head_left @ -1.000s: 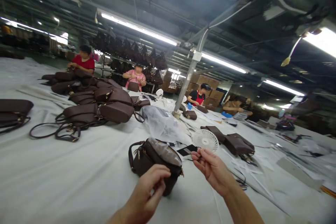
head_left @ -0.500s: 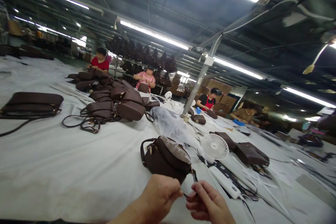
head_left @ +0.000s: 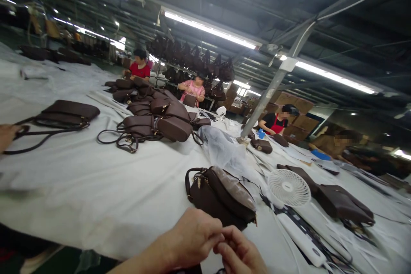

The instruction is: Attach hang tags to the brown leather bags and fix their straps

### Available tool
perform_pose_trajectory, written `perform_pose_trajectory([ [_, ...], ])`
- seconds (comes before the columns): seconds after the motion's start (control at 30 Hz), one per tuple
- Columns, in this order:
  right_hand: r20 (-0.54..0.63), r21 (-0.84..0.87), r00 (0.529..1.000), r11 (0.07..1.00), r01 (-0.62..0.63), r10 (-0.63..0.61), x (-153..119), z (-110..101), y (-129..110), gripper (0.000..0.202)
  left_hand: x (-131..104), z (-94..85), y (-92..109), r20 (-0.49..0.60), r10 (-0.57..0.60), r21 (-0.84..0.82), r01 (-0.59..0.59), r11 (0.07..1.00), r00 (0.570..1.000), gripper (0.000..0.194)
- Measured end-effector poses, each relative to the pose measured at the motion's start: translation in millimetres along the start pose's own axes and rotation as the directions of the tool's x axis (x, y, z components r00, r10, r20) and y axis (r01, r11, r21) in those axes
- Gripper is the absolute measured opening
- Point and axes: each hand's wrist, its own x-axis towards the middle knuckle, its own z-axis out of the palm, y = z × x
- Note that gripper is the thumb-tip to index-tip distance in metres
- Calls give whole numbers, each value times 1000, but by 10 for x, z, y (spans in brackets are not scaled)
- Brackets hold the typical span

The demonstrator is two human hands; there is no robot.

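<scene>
In front of me a dark brown handbag (head_left: 218, 197) sits on the white-covered table, its handle loop to the left and clear plastic film over its top. Just in front of it, my left hand (head_left: 191, 237) is closed with thumb and fingers pinched. My right hand (head_left: 240, 250) meets it at the fingertips, its fingers curled and pressed together. Whatever the fingers hold is hidden. A bit of something dark shows below the hands at the bottom edge.
A white fan (head_left: 289, 187) and a white power strip (head_left: 302, 239) lie right of the handbag, near more brown bags (head_left: 345, 205). A heap of brown bags (head_left: 173, 128) fills the middle left. At the left edge another person's hand (head_left: 8, 135) touches a bag's strap. A metal post (head_left: 266, 98) rises behind.
The view has swung left and down. My hands have come together; the dark strap seen between them earlier no longer shows. Another person's hand has appeared at the left edge.
</scene>
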Motion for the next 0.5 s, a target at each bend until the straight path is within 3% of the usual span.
perform_pose_trajectory([
  [0.07,-28,-184,999,982,40,-45,90,-60,-130,45,43,-98,-171,36,-14,-213,21,977,999,25],
  [0.13,-36,-420,988,899,121,-150,170,-87,-384,42,127,-159,-388,-15,-63,-338,55,940,998,27],
  [0.23,57,-711,954,659,246,-294,314,-77,-872,34,284,-134,-759,-221,-270,-243,215,946,937,26],
  [0.33,132,-830,940,482,279,-316,534,-80,-1251,30,412,-12,-1062,-198,-389,-214,347,913,900,30],
  [0.4,156,-871,930,398,288,-333,723,-108,-1384,29,475,69,-1177,-156,-359,-278,308,910,920,30],
  [0.5,220,-927,919,224,302,-329,1033,-164,-1445,29,566,152,-1245,-213,-306,-440,188,878,928,29],
])
